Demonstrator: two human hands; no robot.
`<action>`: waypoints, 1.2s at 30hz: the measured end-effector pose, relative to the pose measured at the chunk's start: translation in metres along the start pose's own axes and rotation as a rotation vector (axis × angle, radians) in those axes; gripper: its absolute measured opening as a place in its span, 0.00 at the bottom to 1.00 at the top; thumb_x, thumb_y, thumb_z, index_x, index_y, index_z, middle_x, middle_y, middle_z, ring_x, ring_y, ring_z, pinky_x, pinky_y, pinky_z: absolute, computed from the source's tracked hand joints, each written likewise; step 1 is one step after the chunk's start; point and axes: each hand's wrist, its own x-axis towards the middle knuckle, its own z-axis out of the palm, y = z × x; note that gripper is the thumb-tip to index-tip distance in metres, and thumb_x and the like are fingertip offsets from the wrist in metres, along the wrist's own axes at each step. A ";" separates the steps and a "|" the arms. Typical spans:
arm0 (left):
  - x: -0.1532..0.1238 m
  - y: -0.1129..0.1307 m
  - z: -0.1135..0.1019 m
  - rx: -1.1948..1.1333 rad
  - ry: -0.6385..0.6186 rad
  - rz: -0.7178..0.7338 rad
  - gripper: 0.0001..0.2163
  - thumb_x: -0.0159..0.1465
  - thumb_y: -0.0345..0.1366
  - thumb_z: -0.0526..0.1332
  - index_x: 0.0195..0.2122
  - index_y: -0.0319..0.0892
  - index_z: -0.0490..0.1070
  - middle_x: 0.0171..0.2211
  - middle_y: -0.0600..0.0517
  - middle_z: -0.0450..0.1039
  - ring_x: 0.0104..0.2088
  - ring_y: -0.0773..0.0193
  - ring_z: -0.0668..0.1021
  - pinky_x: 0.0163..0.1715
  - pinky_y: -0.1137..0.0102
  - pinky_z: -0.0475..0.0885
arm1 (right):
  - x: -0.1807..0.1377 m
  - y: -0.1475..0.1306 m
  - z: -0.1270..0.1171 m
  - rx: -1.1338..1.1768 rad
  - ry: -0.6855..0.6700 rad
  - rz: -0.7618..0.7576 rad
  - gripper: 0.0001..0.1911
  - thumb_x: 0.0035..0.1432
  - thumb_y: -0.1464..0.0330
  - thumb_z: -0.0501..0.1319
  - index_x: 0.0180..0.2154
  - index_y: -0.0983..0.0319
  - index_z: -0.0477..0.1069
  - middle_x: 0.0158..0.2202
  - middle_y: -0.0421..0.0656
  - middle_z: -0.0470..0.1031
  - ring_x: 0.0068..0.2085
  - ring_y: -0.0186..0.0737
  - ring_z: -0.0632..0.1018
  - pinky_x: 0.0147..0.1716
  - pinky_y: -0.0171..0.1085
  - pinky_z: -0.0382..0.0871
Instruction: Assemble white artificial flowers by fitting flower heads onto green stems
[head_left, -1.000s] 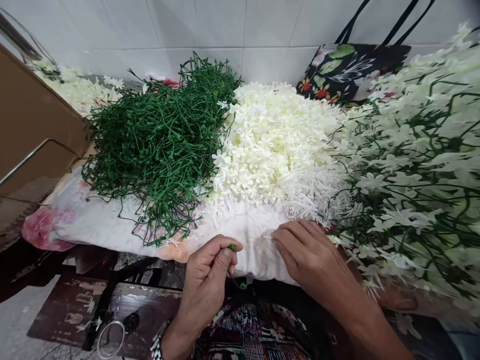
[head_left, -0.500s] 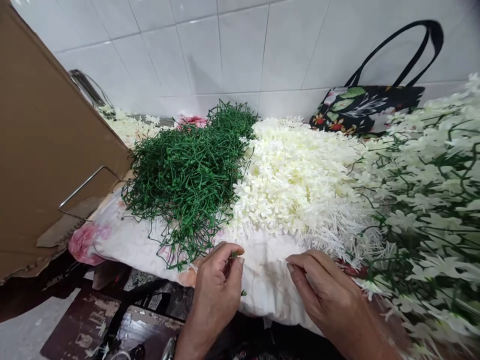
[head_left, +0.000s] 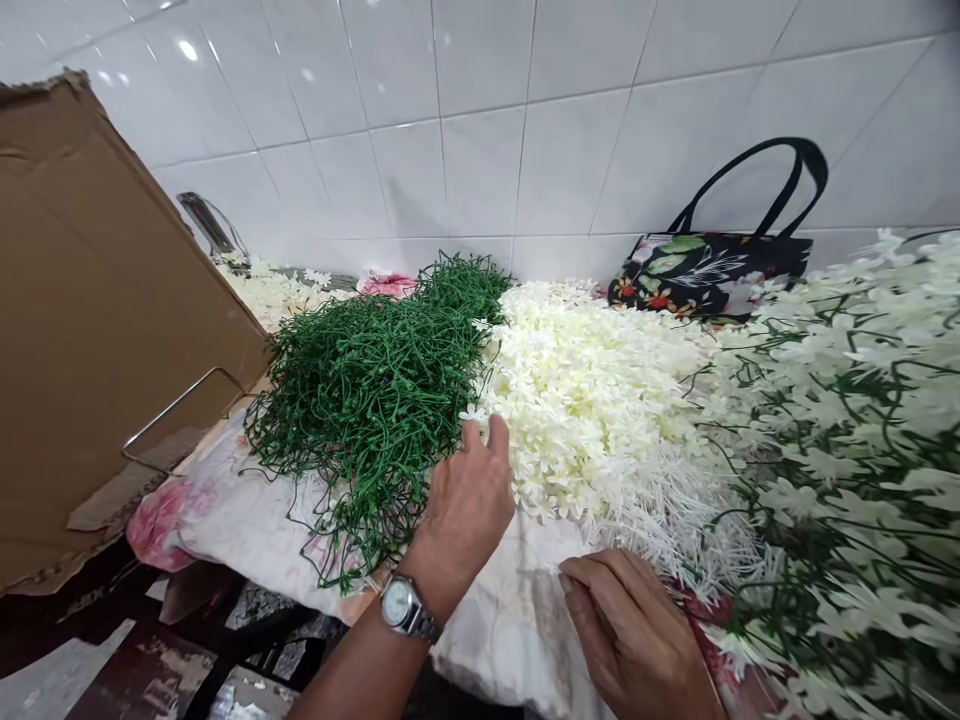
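My left hand (head_left: pixel 472 490), with a watch (head_left: pixel 405 606) on its wrist, reaches to the left edge of a pile of white artificial flower heads (head_left: pixel 577 390). Its fingertips are apart and meet the blossoms there; the thumb is hidden. A heap of green plastic stems (head_left: pixel 367 380) lies just left of it. My right hand (head_left: pixel 622 620) is closed in a pinch above the cloth, and a small white piece (head_left: pixel 554 568) barely shows at its fingertips. Thin white spiky sprigs (head_left: pixel 660 520) lie just beyond that hand.
A floral cloth (head_left: pixel 255 510) covers the work surface. At the left stands a cardboard box (head_left: pixel 112 330) with a wire handle (head_left: pixel 172 410). Finished-looking white flower sprays with green stems (head_left: pixel 855 430) crowd the right side. A black floral bag (head_left: pixel 712 275) leans against the tiled wall (head_left: pixel 480 170).
My left hand has moved forward from the cloth's front to the flower pile, and its fingers have come apart. The right hand keeps its pinch. The view has tilted upward.
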 end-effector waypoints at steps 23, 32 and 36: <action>0.064 0.012 -0.013 -0.087 -0.035 0.084 0.14 0.63 0.34 0.52 0.49 0.39 0.63 0.41 0.42 0.70 0.33 0.54 0.79 0.27 0.66 0.70 | 0.005 -0.005 -0.003 0.083 0.073 0.010 0.08 0.59 0.80 0.53 0.34 0.64 0.67 0.25 0.42 0.67 0.29 0.37 0.67 0.30 0.36 0.60; 0.028 0.013 -0.002 -0.093 -0.110 0.136 0.11 0.60 0.25 0.50 0.38 0.41 0.69 0.37 0.46 0.72 0.31 0.55 0.79 0.28 0.65 0.72 | 0.002 -0.007 -0.003 0.113 0.044 0.049 0.07 0.59 0.80 0.54 0.34 0.65 0.67 0.26 0.43 0.67 0.31 0.38 0.66 0.31 0.37 0.60; 0.006 0.010 -0.005 -0.197 -0.016 0.136 0.13 0.61 0.28 0.52 0.46 0.42 0.68 0.45 0.45 0.70 0.32 0.57 0.79 0.26 0.66 0.71 | 0.001 -0.006 -0.004 0.108 0.026 0.067 0.07 0.59 0.80 0.54 0.35 0.66 0.67 0.27 0.44 0.67 0.31 0.38 0.67 0.32 0.37 0.61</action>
